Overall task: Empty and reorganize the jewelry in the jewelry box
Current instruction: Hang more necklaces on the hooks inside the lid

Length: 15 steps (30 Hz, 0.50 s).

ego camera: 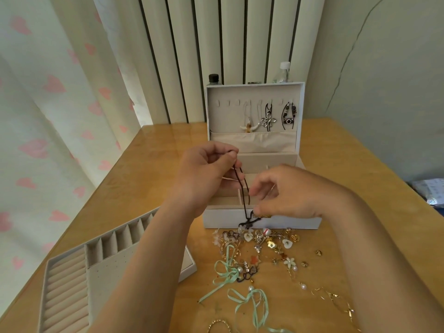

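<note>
Both forearms are stretched forward; the left grip (206,171) is raised, pinched on a black cord (244,207), the right grip (286,193) pinched at its lower end.

1. Wooden table (336,150), glossy light-brown top.
2. Pale curtain (48,116) printed with pink hearts, hanging at the left.
3. White vertical slats (230,44) with dark gaps, behind the table's far edge.
4. Black-capped bottle (213,78), only its top visible.
5. Clear bottle with white cap (284,70), to its right.
6. Pale green wall (396,80) crossed by a thin dark line (346,58).
7. Blue patterned item (430,191), cut off at the right edge; identity unclear.
</note>
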Available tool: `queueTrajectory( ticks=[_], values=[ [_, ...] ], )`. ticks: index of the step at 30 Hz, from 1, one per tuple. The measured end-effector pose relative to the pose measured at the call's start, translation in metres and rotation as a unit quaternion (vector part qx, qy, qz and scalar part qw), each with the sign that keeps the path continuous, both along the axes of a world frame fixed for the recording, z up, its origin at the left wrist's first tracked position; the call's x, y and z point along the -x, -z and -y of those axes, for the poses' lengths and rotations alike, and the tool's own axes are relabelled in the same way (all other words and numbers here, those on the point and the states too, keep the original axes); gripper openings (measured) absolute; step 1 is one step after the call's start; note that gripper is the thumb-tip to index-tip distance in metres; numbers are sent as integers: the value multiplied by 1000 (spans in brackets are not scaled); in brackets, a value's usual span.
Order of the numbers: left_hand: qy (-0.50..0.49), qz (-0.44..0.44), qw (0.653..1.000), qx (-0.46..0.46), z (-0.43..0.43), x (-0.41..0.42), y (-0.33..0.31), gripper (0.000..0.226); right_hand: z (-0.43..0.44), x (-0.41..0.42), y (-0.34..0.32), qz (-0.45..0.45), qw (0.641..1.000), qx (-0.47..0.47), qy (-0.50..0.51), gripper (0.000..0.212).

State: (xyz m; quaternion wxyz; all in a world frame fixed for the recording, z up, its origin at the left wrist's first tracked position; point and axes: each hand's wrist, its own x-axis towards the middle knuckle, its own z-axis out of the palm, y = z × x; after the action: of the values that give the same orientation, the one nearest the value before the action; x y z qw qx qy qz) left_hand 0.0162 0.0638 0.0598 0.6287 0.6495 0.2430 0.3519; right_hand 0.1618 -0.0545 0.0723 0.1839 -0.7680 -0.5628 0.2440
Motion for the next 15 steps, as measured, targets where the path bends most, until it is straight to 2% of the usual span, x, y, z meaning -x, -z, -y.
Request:
queueTrajectory(
  ticks=[2, 5, 9, 15],
  values=[
    [-7, 24, 1000, 3, 2, -1, -2, 9, -5, 4, 8, 45, 999, 22, -15, 31],
    [-17, 58, 998, 18, 4, 0, -6, 10, -11, 7, 17, 84, 996, -7, -10, 23],
    [-31, 94, 995, 31, 2, 0, -7, 10, -12, 5, 20, 54, 997, -56, 2, 5],
    [-65, 94, 993, 36, -1, 1, -5, 11, -12, 3, 19, 52, 994, -98, 5, 15]
  ],
)
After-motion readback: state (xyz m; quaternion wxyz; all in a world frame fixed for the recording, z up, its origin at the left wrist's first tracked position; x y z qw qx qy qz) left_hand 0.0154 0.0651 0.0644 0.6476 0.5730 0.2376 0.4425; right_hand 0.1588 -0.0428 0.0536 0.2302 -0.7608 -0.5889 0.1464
